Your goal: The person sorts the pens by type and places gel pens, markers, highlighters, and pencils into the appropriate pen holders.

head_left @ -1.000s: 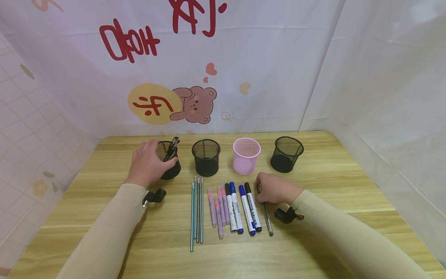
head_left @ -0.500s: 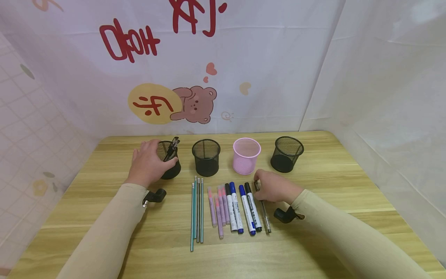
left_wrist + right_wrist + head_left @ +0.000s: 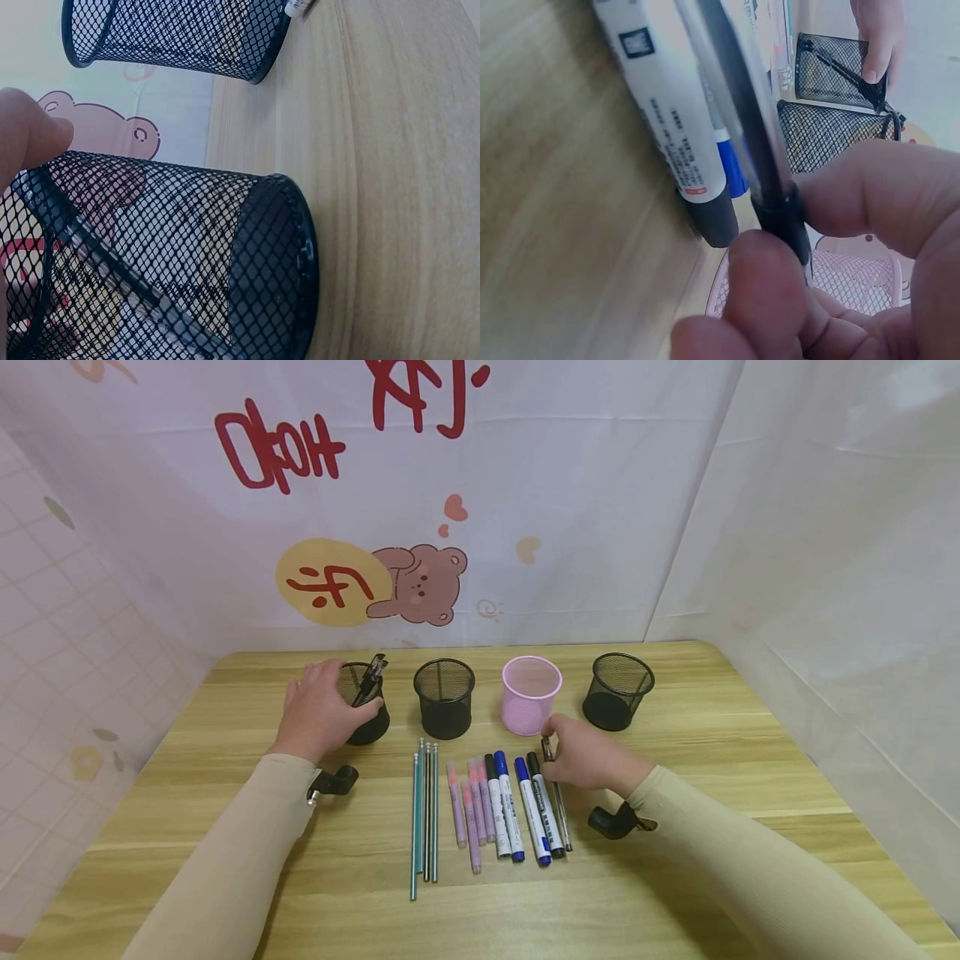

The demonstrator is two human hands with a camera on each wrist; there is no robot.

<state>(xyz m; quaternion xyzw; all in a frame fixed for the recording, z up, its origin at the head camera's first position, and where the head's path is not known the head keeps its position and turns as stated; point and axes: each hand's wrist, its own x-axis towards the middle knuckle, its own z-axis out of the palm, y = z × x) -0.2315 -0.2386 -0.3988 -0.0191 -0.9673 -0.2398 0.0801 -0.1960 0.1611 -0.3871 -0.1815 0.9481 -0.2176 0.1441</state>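
My left hand (image 3: 318,714) grips the rim and side of the leftmost black mesh pen cup (image 3: 372,727). Black gel pens (image 3: 372,673) lean inside that cup and poke above its rim; the left wrist view shows a dark pen (image 3: 127,277) slanting behind the mesh. My right hand (image 3: 591,756) pinches a clear-barrelled gel pen (image 3: 754,120) near its black end, between thumb and fingers. Its other end points toward the front of the table. Right beside this pen lies a black-capped whiteboard marker (image 3: 545,806), with a blue-capped marker (image 3: 532,810) to its left.
Along the back stand a second black mesh cup (image 3: 444,714), a pink mesh cup (image 3: 527,714) and another black one (image 3: 609,714). Green and dark pencils (image 3: 417,827), purple highlighters (image 3: 471,818) and two more markers (image 3: 504,818) lie in a row. A printed cloth (image 3: 585,485) hangs behind.
My right hand has shifted left and slightly back with the gel pen, bringing it close against the black-capped marker. The left hand has kept its hold on the cup.
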